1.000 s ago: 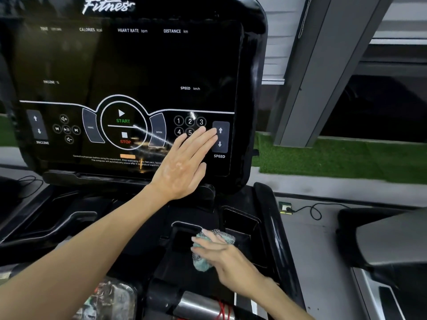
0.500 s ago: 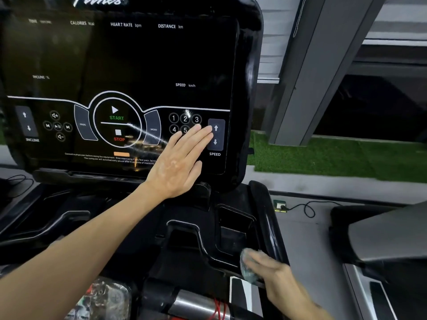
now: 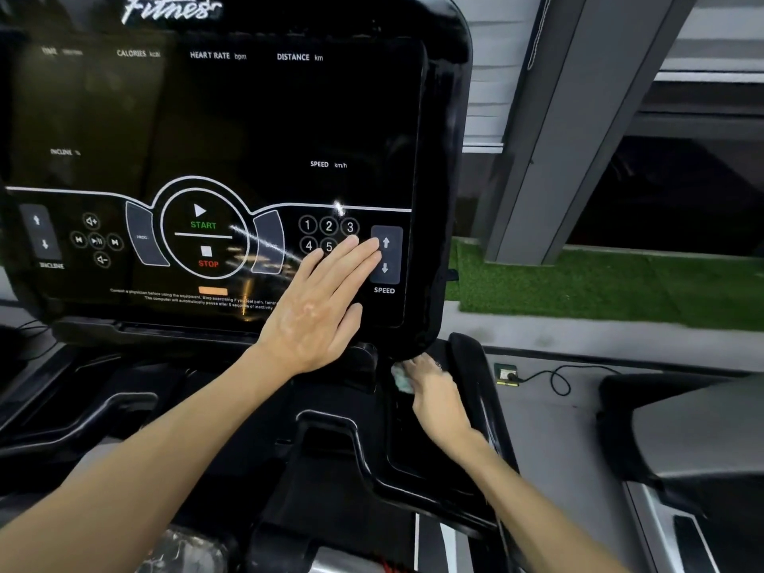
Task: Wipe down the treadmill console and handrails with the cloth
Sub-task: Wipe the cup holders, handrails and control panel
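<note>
The glossy black treadmill console (image 3: 256, 117) fills the upper left, with START, STOP, number and SPEED buttons. My left hand (image 3: 318, 312) lies flat on its lower right part, fingers spread over the number keys. My right hand (image 3: 434, 390) holds a pale green-grey cloth (image 3: 400, 378) pressed into the far end of the right tray pocket, just under the console's lower right corner. Most of the cloth is hidden by my fingers. The black right handrail (image 3: 475, 374) runs alongside my right hand.
A moulded black tray (image 3: 330, 448) with recessed pockets sits below the console. To the right lie grey floor, a small socket box with a cable (image 3: 506, 374), another machine's shroud (image 3: 682, 428), artificial grass and a grey pillar (image 3: 578, 138).
My right hand has carried the cloth from the near part of the tray up to its far end under the console's corner. My left hand stays flat on the console.
</note>
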Demonstrator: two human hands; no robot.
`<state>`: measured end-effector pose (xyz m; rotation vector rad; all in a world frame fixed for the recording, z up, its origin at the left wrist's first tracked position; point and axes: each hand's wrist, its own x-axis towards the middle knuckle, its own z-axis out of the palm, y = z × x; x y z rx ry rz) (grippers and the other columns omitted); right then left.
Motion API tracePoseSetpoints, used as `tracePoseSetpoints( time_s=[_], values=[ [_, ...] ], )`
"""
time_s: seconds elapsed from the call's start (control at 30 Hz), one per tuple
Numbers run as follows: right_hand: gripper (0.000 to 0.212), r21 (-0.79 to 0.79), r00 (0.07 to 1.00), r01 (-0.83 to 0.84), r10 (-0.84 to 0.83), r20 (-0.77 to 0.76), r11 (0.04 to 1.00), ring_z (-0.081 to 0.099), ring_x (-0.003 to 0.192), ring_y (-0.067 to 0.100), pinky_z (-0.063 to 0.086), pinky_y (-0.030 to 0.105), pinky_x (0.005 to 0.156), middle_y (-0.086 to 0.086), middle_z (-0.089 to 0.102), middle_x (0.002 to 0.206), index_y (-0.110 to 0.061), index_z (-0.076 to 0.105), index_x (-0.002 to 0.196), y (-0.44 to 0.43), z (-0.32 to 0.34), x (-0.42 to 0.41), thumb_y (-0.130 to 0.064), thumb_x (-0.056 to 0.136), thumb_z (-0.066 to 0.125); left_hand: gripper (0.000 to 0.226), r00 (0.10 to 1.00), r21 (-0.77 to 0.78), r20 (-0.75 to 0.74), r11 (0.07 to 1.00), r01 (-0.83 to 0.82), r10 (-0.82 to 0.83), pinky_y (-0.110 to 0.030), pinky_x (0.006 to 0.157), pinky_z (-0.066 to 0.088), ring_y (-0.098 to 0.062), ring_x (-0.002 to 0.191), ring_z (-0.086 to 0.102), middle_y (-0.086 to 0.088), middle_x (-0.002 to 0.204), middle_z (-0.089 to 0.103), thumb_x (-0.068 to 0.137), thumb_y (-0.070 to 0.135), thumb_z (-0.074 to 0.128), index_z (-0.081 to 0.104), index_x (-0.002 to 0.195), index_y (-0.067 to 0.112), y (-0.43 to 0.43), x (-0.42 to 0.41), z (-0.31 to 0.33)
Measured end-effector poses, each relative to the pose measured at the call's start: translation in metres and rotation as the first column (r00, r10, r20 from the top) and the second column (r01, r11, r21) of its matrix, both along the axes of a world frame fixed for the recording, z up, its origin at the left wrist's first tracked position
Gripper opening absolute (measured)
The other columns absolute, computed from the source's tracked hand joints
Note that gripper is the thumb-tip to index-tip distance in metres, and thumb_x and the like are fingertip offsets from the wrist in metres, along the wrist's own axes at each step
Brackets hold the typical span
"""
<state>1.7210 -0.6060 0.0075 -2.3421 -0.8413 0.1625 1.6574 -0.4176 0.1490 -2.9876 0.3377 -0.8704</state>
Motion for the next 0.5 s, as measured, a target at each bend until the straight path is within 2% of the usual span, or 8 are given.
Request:
tracePoseSetpoints(
  time_s=[0.07, 0.1, 0.17, 0.27, 0.33, 0.4, 0.43, 0.5],
  values=[
    [0.032, -0.023, 0.986, 0.130, -0.132, -0.105, 0.991, 0.060, 0.101, 0.038, 0.048, 0.039, 0.079, 0.018, 0.066, 0.105, -0.006, 0.064, 0.108, 0.008, 0.006, 0.021, 0.004, 0.085, 0.043, 0.061, 1.000, -0.004, -0.001, 1.000, 0.001, -0.001, -0.044, 0.118, 0.022, -0.023, 0.147, 0.022, -0.008, 0.156, 0.030, 0.089, 0.015, 0.047, 0.034, 0.147, 0.003, 0.000, 0.000, 0.000],
    [0.027, -0.078, 0.974, 0.168, -0.178, -0.142, 0.983, 0.060, 0.101, 0.040, 0.046, 0.039, 0.079, 0.021, 0.066, 0.105, -0.003, 0.064, 0.105, 0.012, 0.009, 0.035, 0.003, 0.087, 0.044, 0.061, 1.000, -0.009, -0.003, 1.000, 0.004, -0.004, -0.045, 0.118, 0.022, -0.023, 0.147, 0.022, -0.008, 0.156, 0.030, 0.089, 0.015, 0.047, 0.034, 0.147, 0.003, 0.000, 0.000, 0.000],
    [0.025, -0.200, 0.959, 0.161, -0.201, -0.200, 0.966, 0.059, 0.108, 0.039, 0.047, 0.039, 0.087, 0.025, 0.063, 0.114, 0.003, 0.061, 0.112, 0.020, 0.015, 0.058, -0.001, 0.091, 0.047, 0.061, 1.000, -0.012, -0.003, 1.000, 0.013, -0.013, -0.046, 0.118, 0.023, -0.024, 0.147, 0.023, -0.008, 0.156, 0.030, 0.088, 0.014, 0.047, 0.034, 0.147, 0.003, 0.000, 0.000, -0.001],
    [0.031, -0.231, 0.938, 0.065, -0.138, -0.317, 0.971, 0.054, 0.117, 0.033, 0.041, 0.036, 0.096, 0.023, 0.056, 0.128, 0.005, 0.054, 0.125, 0.025, 0.026, 0.083, -0.005, 0.095, 0.050, 0.062, 1.000, 0.001, 0.003, 1.000, 0.018, -0.018, -0.046, 0.117, 0.024, -0.024, 0.147, 0.023, -0.008, 0.156, 0.030, 0.087, 0.013, 0.046, 0.034, 0.146, 0.003, 0.002, 0.000, 0.000],
    [0.024, -0.246, 0.955, 0.032, -0.103, -0.278, 0.969, 0.057, 0.108, 0.030, 0.041, 0.034, 0.086, 0.023, 0.059, 0.124, -0.001, 0.061, 0.114, 0.024, 0.030, 0.087, -0.003, 0.095, 0.047, 0.062, 1.000, 0.005, 0.006, 1.000, 0.020, -0.020, -0.046, 0.117, 0.024, -0.024, 0.147, 0.023, -0.008, 0.156, 0.030, 0.087, 0.012, 0.046, 0.034, 0.146, 0.002, 0.003, 0.000, 0.002],
    [0.022, -0.167, 0.980, 0.034, -0.066, -0.188, 0.985, 0.061, 0.101, 0.034, 0.041, 0.033, 0.077, 0.024, 0.066, 0.109, 0.000, 0.066, 0.096, 0.015, 0.026, 0.078, 0.004, 0.090, 0.045, 0.061, 1.000, 0.003, 0.006, 1.000, 0.020, -0.020, -0.045, 0.118, 0.023, -0.024, 0.147, 0.023, -0.008, 0.156, 0.030, 0.087, 0.012, 0.046, 0.035, 0.146, 0.002, 0.003, 0.000, 0.002],
    [0.022, -0.096, 0.985, 0.020, -0.036, -0.170, 0.995, 0.062, 0.100, 0.031, 0.041, 0.025, 0.075, 0.021, 0.069, 0.104, 0.003, 0.068, 0.094, 0.006, 0.022, 0.068, 0.007, 0.088, 0.047, 0.061, 1.000, 0.001, 0.003, 1.000, 0.019, -0.019, -0.044, 0.118, 0.022, -0.024, 0.147, 0.022, -0.008, 0.156, 0.030, 0.087, 0.013, 0.046, 0.035, 0.147, 0.002, 0.003, 0.000, 0.002],
    [0.029, 0.010, 0.993, -0.059, 0.059, -0.107, 0.998, 0.058, 0.112, 0.009, 0.039, 0.008, 0.090, 0.006, 0.068, 0.116, 0.002, 0.069, 0.108, -0.014, 0.008, 0.046, 0.010, 0.088, 0.049, 0.060, 1.000, -0.005, 0.008, 1.000, 0.014, -0.014, -0.042, 0.119, 0.019, -0.023, 0.147, 0.022, -0.008, 0.156, 0.030, 0.088, 0.014, 0.046, 0.035, 0.147, 0.002, 0.001, 0.000, 0.000]
  ],
)
